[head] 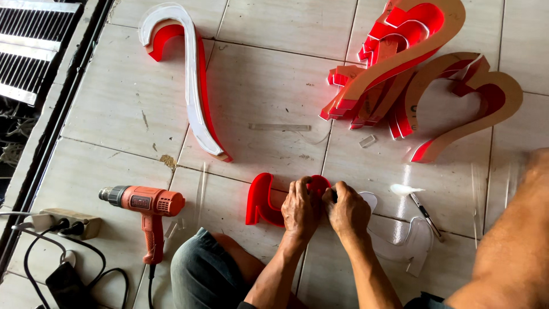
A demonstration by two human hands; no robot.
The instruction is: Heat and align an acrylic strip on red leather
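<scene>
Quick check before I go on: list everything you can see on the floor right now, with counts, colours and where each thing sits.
Small red curved sign letter: 1, red, bottom centre on tiled floor, under both hands.
Long red-and-white curved sign piece: 1, upper left of centre.
Stacked red shapes with brown backing: several, exact count unclear, upper right.
Orange heat gun: 1, lower left.
Power strip with black cables: 1, far left.
Clear curved plastic piece: 1, right of hands.
Pen-like tool: 1, dark, right of hands.
Knee in grey trousers: bottom centre.
Left hand: fingers on letter.
Right hand: fingers pressed against letter.
</scene>
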